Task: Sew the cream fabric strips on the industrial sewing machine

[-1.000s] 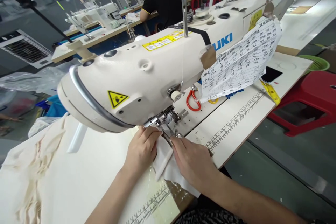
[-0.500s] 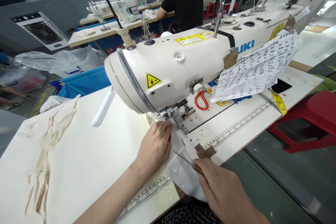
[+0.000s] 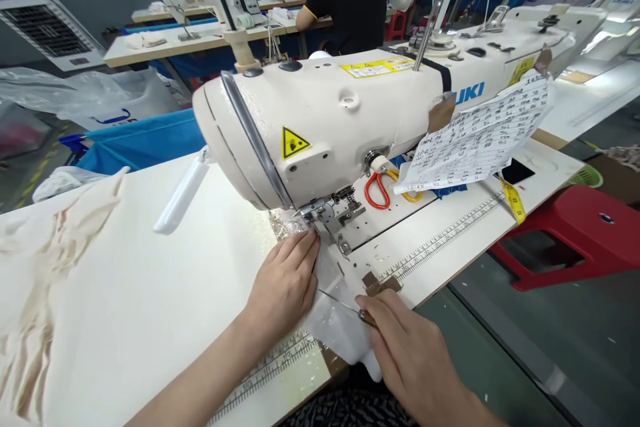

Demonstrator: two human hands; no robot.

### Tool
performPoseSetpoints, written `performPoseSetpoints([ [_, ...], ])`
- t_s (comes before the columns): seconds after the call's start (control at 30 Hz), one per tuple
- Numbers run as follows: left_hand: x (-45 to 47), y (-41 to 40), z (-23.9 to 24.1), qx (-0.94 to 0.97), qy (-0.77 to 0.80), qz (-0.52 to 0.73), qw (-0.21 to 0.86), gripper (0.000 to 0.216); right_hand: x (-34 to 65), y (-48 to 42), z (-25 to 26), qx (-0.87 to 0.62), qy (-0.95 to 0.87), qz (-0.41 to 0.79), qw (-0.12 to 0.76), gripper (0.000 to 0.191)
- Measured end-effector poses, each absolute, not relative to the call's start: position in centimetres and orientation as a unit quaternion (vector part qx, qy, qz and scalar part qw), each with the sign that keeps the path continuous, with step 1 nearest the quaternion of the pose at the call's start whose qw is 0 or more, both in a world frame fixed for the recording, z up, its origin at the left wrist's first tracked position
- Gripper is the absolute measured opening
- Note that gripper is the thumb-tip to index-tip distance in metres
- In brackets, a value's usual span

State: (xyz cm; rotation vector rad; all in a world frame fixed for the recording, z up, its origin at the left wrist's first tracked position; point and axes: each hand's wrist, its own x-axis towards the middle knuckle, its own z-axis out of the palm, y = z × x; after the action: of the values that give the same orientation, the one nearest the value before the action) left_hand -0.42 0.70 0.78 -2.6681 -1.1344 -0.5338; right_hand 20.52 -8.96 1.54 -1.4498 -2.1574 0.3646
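Right hand (image 3: 413,343): fingers closed around an awl (image 3: 361,314), its shaft across the white cloth (image 3: 340,330). Left hand (image 3: 286,275): fingers together on the cloth near the presser foot; pinching cannot be determined. Cloth extends over the near edge of the table (image 3: 125,267). Scissors (image 3: 376,192) lie beyond the foot.

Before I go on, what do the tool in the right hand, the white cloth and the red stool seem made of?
Tool: shaft likely steel, thin and grey; brown handle perhaps wood, mostly hidden by the right hand.
Cloth: thin fabric, apparently, soft folds; fibre unclear.
Stool: probably moulded plastic, smooth, evenly red, with a slight sheen.
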Motion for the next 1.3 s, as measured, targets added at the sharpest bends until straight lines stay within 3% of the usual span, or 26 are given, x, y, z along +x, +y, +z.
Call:
performPoseSetpoints([
  [0.5,-0.2,0.7,0.5,-0.886,-0.433,-0.163,0.031,0.048,20.2,-7.4,2.2,-0.55,-0.805,0.096,0.2,0.033],
  [1.3,0.1,-0.5,0.6,-0.904,-0.383,-0.16,0.104,0.049,18.4,-4.7,2.8,-0.551,-0.818,0.105,0.126,0.02],
])
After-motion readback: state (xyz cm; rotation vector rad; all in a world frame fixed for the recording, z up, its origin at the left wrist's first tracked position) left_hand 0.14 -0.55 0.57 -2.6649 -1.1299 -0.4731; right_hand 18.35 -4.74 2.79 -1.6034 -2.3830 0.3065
